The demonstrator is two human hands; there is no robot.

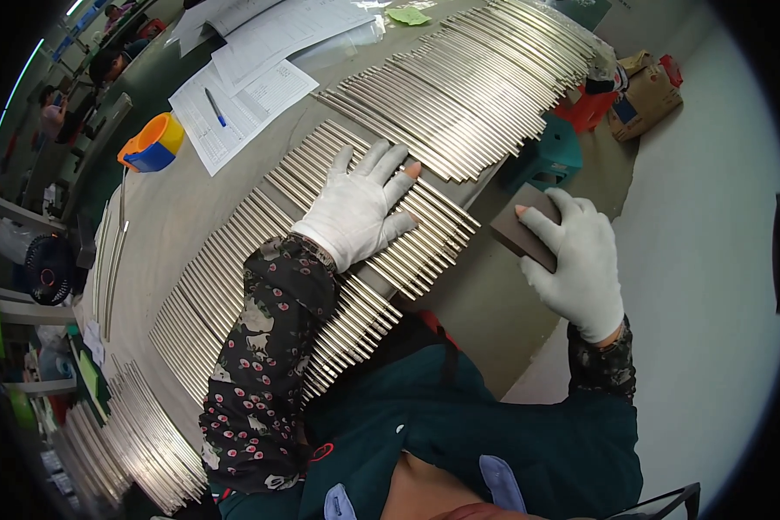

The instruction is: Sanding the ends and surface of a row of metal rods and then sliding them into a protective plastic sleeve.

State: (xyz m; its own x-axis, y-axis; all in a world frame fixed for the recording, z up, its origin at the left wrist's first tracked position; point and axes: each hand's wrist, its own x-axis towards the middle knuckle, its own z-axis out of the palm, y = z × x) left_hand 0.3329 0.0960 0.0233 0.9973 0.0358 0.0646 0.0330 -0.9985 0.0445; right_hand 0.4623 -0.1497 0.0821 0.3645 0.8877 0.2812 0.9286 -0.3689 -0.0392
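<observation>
Across a grey tabletop [158, 230] lie slim silvery metal rods [442, 223]. The white-gloved left hand [352, 208] rests spread on them; the white-gloved right hand [584, 260] pinches a brown rectangular block [522, 221].

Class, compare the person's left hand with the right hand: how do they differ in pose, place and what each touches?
The left hand lies flat, fingers spread, on slim metal rods; the right hand curls around a dark block. The left hand is over the table, the right hand beyond its edge. Both wear white gloves, each showing a bare fingertip.
</observation>
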